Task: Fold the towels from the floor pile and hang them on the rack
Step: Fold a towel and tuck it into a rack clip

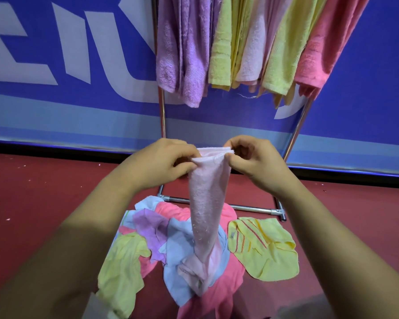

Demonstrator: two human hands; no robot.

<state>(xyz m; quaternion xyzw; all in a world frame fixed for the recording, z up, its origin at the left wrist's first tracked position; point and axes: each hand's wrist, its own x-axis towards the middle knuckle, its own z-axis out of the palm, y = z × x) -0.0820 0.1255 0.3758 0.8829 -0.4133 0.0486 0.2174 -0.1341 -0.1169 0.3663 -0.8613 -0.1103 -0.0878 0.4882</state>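
Remaining floor pile: heaped at bottom centre of the frame, crumpled and unfolded, mixing yellow, blue, purple and pink cloths.
Striped yellow towel: spread out at the pile's right edge, lower right of centre, likewise unfolded.
Pale pink towel: held up at centre frame by its top edge, hanging as a narrow strip with several layers gathered at the top, bunched at the lower end and resting on the pile.
Left hand: centre left, pinching the towel's top left corner between thumb and fingers.
Right hand: centre right, pinching the layered top right corner in the same way.
Rack: beyond the hands, standing on a chrome base bar on the red floor, rising on two uprights out of the top of the frame.
Hung towels: top centre to upper right, purple, yellow, pale pink and coral, draped close side by side.
Banner: farthest back, blue with large white lettering.
Progress, as a judgement: well begun, far from finished; a row already hung, one towel mid-fold and not yet on the rack, a good many waiting below.
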